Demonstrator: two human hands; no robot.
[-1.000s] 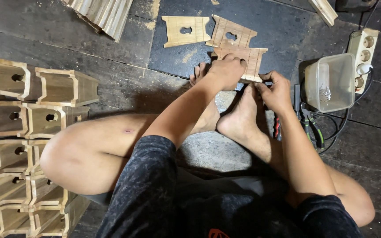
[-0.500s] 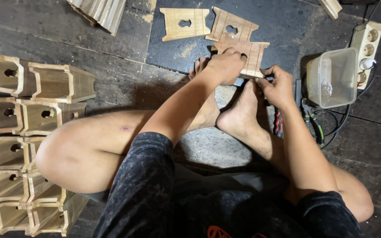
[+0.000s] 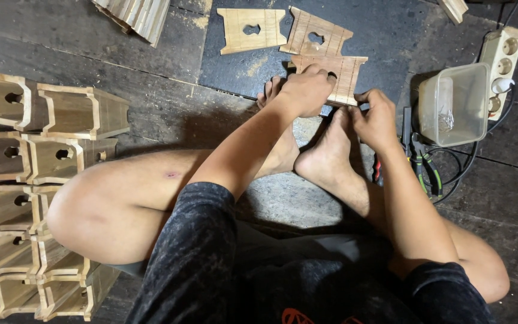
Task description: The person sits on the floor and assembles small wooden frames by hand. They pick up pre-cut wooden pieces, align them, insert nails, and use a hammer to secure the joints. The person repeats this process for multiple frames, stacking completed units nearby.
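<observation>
I sit on the floor with bare legs folded and both feet together in front of me. My left hand [image 3: 304,90] grips a flat wooden panel [image 3: 344,73] with a keyhole cutout, held upright just beyond my toes. My right hand [image 3: 376,118] pinches the panel's lower right edge; its fingers hide what lies under them. Two similar cut panels [image 3: 252,29] lie flat on the dark mat beyond, one of them [image 3: 319,37] touching the held panel's top.
Rows of finished wooden box pieces [image 3: 43,156] are stacked at my left. A clear plastic tub [image 3: 454,105] with small nails, a white power strip [image 3: 502,57], pliers [image 3: 418,159] and cables sit at my right. More wood slats [image 3: 136,15] lie at the top.
The hands and panel stay in about the same place; only small shifts of the fingers and of the camera view.
</observation>
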